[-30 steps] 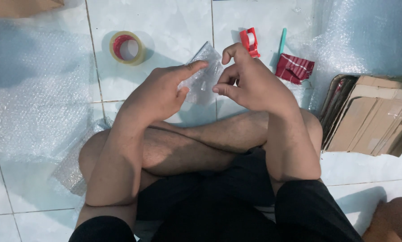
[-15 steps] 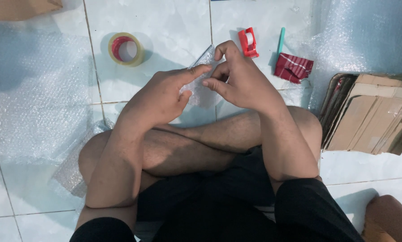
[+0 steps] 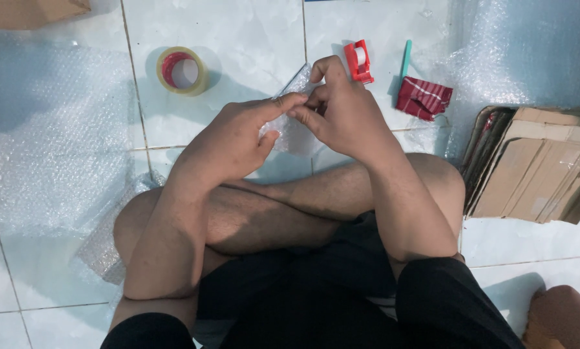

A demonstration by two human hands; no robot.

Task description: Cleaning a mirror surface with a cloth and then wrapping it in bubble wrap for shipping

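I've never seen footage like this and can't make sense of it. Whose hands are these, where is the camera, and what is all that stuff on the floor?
There is no machine here: a person sits cross-legged on a tiled floor, and a camera worn on their head looks down at their own two hands. The left hand and right hand together pinch a small clear bubble-wrap packet; what is inside it cannot be seen. Around them lie a roll of tape, a small red tape dispenser, a teal stick-like tool, a red striped pouch, sheets of bubble wrap and a stack of flattened cardboard.
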